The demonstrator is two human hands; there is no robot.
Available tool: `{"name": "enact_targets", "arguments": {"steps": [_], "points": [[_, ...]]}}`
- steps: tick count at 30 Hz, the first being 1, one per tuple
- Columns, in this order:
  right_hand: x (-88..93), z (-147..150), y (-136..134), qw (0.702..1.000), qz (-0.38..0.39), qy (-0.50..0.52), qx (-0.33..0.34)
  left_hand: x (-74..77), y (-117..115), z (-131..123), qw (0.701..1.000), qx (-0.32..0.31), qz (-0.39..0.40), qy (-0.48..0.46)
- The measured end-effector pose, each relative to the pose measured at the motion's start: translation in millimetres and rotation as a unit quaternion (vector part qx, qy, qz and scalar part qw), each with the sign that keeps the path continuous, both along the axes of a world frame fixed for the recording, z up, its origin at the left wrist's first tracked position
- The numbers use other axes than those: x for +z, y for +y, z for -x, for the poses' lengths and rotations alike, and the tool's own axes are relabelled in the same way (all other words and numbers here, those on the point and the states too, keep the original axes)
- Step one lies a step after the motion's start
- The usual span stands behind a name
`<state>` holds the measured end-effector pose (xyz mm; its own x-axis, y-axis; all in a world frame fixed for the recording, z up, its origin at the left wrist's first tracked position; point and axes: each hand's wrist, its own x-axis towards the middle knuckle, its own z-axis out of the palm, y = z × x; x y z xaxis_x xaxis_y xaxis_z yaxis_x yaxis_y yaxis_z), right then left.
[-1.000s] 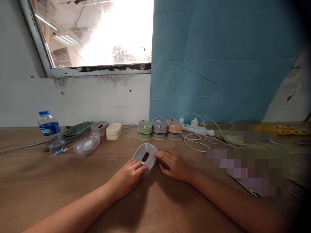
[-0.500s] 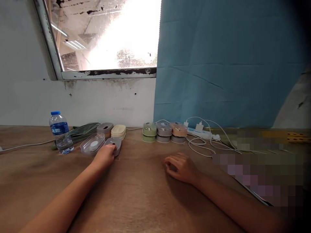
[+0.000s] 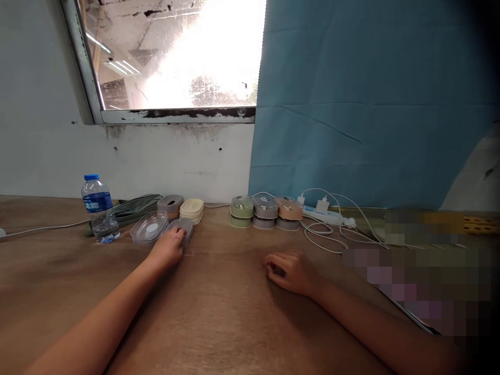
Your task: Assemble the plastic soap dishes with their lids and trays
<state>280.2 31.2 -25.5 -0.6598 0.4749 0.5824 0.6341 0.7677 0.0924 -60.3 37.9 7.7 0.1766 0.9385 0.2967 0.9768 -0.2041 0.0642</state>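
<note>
At the left of the table, my left hand (image 3: 169, 247) has its fingers bent down onto a small grey oval box (image 3: 188, 226). The hand covers much of the box, and the fingertips are partly hidden. Beside it on the left is a clear plastic lid or tray (image 3: 142, 232) with a white round spot. Behind are a second grey box (image 3: 166, 202) with a dark slot in its top and a stack of cream-coloured lids or trays (image 3: 191, 208). My right hand (image 3: 291, 271) rests on the table at centre right, its fingers curled into a loose loop with nothing visible inside.
A water bottle (image 3: 99, 211) stands at the left, near a dark green pouch (image 3: 136, 211). Against the wall are stacked green (image 3: 241, 211), grey (image 3: 264, 211) and orange-topped (image 3: 288, 211) boxes. A power strip (image 3: 324, 214) with white cables lies to their right.
My left hand has shifted slightly, and the slot in the grey box's top is now out of sight beneath it. The right hand stays in place. The view has moved a little.
</note>
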Motion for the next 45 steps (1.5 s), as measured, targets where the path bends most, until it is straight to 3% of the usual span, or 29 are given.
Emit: {"name": "enact_targets", "arguments": {"steps": [4,9,13,16,19,21,24,28,31,39,45], "points": [[1.3,0,1,0.997,0.059,-0.030,0.039,-3.6,-10,-30,0.994,-0.073,-0.068,0.045],[2.5,-3,1,0.988,0.101,-0.080,0.087,-22.8,-20,-68,0.984,-0.175,0.018,0.027],[6.7,1,2,0.984,0.070,-0.129,0.097,-31.0,-19,-73,0.982,-0.187,0.028,0.010],[13.4,15,13,0.979,-0.007,-0.175,0.102,-30.9,-18,-71,0.981,-0.192,0.024,0.002],[24.2,38,38,0.981,-0.066,-0.180,0.037,-29.7,-18,-70,0.980,-0.195,0.026,0.002],[33.1,56,61,0.985,-0.064,-0.155,-0.050,-29.2,-18,-71,0.980,-0.195,0.031,0.004],[43.6,78,98,0.984,-0.059,-0.113,-0.124,-29.1,-18,-71,0.980,-0.194,0.038,0.006],[44.6,92,133,0.975,-0.038,-0.098,-0.194,-29.3,-17,-70,0.980,-0.193,0.038,0.015],[39.3,94,144,0.970,-0.036,-0.107,-0.215,-29.3,-17,-69,0.979,-0.198,0.034,0.021],[33.7,90,133,0.974,-0.090,-0.140,-0.154,-30.8,-16,-67,0.979,-0.205,0.016,0.008],[42.7,76,85,0.975,-0.141,-0.162,-0.055,-22.2,-20,-58,0.965,-0.199,-0.108,-0.132]]}}
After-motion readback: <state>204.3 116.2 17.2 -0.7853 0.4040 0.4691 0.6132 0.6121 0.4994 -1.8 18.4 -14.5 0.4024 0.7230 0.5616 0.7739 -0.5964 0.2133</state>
